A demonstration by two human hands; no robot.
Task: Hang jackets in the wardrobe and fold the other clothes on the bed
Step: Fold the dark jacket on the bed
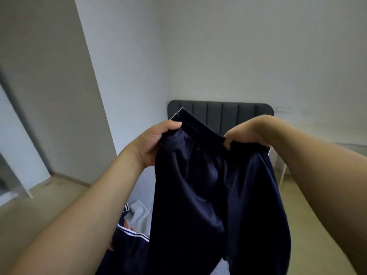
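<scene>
I hold up a pair of shiny navy trousers (214,195) by their elastic waistband, above the bed (145,187). My left hand (153,143) grips the waistband's left end, thumb on top. My right hand (244,132) pinches the waistband further right, fingers curled into the fabric. The legs hang down and hide most of the bed. Another navy garment with white stripes (127,245) lies on the bed at the lower left, beside a light grey piece of clothing (139,213).
A dark grey padded headboard (218,112) stands against the white wall behind the trousers. A tall grey panel (49,96) rises at the left. Beige floor (309,205) runs along both sides of the bed. A white leg (283,173) stands at the right.
</scene>
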